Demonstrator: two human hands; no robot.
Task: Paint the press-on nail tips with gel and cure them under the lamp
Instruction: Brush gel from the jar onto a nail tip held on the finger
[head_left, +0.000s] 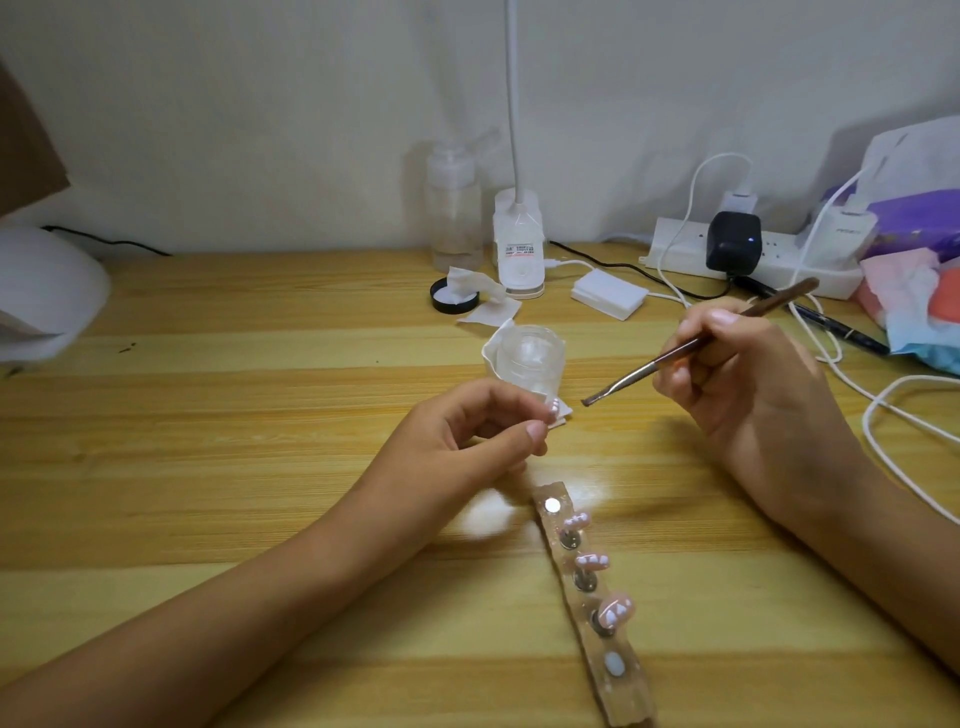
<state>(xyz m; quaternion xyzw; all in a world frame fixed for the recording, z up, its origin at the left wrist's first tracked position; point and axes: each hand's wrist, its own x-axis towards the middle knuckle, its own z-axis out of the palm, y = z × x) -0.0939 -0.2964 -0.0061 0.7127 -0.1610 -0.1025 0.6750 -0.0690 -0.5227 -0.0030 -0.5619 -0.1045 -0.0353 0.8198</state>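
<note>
Nail tip (553, 411) pinched in the left grip (467, 434), at its fingertips, just in front of the clear jar (530, 358). Brush (675, 354) clamped in the right grip (743, 384), bristles right of the jar, apart from the tip.

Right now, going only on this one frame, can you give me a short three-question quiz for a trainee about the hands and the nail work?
1. True or false: the right hand is empty.
2. What does the left hand pinch between thumb and fingers? A: a nail tip. B: a pair of tweezers. C: a coin.
3. How many pink patterned tips stand on the holder strip?

Key
1. False: it holds the brush.
2. A.
3. Three.
</note>
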